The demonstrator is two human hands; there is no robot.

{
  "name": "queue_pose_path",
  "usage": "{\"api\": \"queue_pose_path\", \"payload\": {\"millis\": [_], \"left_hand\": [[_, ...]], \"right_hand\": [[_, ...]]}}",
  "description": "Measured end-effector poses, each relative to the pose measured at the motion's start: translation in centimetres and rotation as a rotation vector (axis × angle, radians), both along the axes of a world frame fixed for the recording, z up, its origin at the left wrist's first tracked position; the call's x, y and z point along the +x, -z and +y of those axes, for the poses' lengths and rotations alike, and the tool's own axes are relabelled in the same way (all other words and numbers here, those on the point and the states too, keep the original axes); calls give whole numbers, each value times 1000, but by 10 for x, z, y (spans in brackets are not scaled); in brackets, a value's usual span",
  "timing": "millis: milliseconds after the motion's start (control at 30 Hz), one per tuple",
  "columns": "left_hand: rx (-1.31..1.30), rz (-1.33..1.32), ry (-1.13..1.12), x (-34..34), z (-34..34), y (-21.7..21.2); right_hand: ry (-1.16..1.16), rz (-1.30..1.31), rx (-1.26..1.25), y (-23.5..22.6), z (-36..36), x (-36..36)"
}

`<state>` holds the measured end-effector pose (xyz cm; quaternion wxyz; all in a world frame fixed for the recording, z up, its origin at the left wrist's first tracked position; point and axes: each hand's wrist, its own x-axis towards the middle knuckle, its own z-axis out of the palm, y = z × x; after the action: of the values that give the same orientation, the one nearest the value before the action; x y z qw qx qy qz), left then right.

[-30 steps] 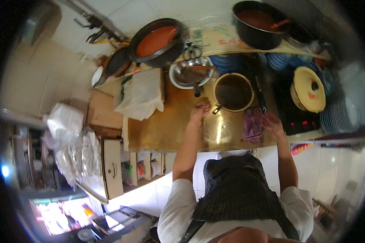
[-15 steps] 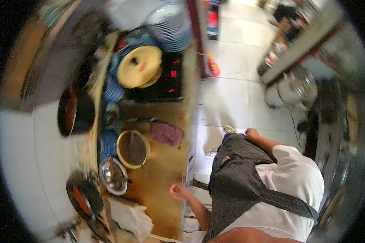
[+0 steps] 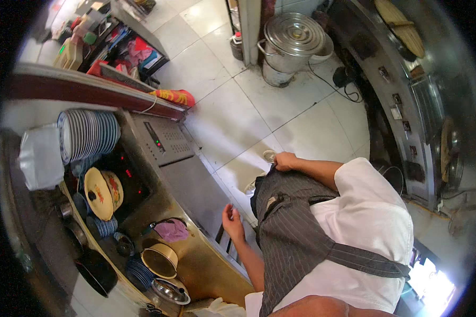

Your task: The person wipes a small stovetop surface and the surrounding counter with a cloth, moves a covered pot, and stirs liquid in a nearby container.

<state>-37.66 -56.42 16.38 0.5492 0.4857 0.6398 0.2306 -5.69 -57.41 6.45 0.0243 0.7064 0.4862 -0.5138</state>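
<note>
My left hand [image 3: 232, 224] hangs beside the steel counter's front edge [image 3: 206, 244], its fingers loosely bent and nothing in them. Farther ahead, my right hand [image 3: 285, 161] is closed at the lower edge of my dark striped apron [image 3: 296, 230], gripping the cloth. On the counter to the left of my left hand lies a purple cloth [image 3: 172, 230]. A cream basin [image 3: 160, 261] stands next to it, with a shiny metal bowl [image 3: 170, 291] close by. Neither hand touches these.
A lidded enamel pot [image 3: 103, 194] sits on a black cooktop [image 3: 135, 177] at the left, near stacked plates [image 3: 89, 134]. Ahead, a large lidded steel pot [image 3: 295, 39] rests on a bucket-like base. A cable [image 3: 336, 90] lies on the tiled floor [image 3: 296, 113].
My view has swung to the right, so the counter items sit farther left and lower. The large steel pot shows more fully. My left hand's fingers have loosened from a tighter curl.
</note>
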Motion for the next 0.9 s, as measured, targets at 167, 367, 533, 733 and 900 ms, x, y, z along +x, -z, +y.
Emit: {"api": "queue_pose_path", "payload": {"millis": [167, 367, 533, 733, 900], "left_hand": [[-180, -193, 228, 110, 20, -33], [157, -138, 389, 161, 43, -75], [486, -294, 353, 179, 26, -106], [941, 16, 1068, 198, -23, -85], [891, -119, 1332, 209, -54, -96]], "right_hand": [[286, 619, 214, -73, 19, 14], [863, 1566, 103, -156, 12, 30], [953, 1338, 212, -118, -63, 8], [1331, 2239, 241, -51, -116, -31], [1513, 2056, 451, -42, -164, -20]]}}
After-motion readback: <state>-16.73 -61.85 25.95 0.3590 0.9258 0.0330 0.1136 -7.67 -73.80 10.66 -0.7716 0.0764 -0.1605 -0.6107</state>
